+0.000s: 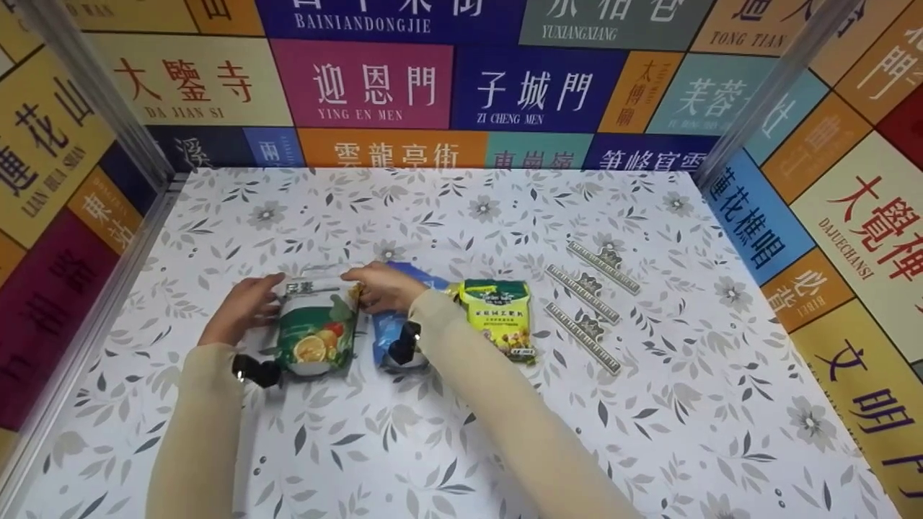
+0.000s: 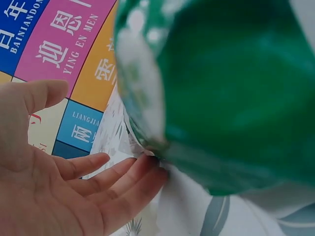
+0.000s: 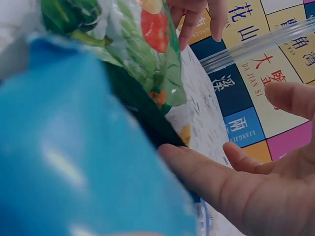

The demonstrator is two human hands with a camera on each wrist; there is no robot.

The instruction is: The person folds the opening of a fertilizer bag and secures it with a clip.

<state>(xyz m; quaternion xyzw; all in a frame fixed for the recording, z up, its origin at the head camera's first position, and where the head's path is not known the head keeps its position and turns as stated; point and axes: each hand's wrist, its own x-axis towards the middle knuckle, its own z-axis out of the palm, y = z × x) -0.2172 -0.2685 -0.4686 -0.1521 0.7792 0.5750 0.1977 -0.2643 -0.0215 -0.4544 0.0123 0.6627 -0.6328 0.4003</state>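
Observation:
A green and white bag [image 1: 311, 339] printed with fruit and vegetables stands on the table between my two hands. My left hand [image 1: 244, 308] is at its left side. In the left wrist view, that hand's fairly straight fingers [image 2: 128, 191] touch the lower edge of the bag [image 2: 236, 98], thumb held apart. My right hand [image 1: 393, 286] reaches to the bag's upper right corner, over a blue bag [image 1: 389, 333] that it partly covers. In the right wrist view, one extended finger [image 3: 202, 172] rests along a dark green edge beside the blue bag [image 3: 88, 152].
A yellow and green packet [image 1: 497, 321] lies right of the blue bag. Farther right, three long silvery clips [image 1: 583, 337] with ornate handles lie slanted on the flower-patterned table [image 1: 649, 447]. Printed panels [image 1: 360, 83] wall the back and sides.

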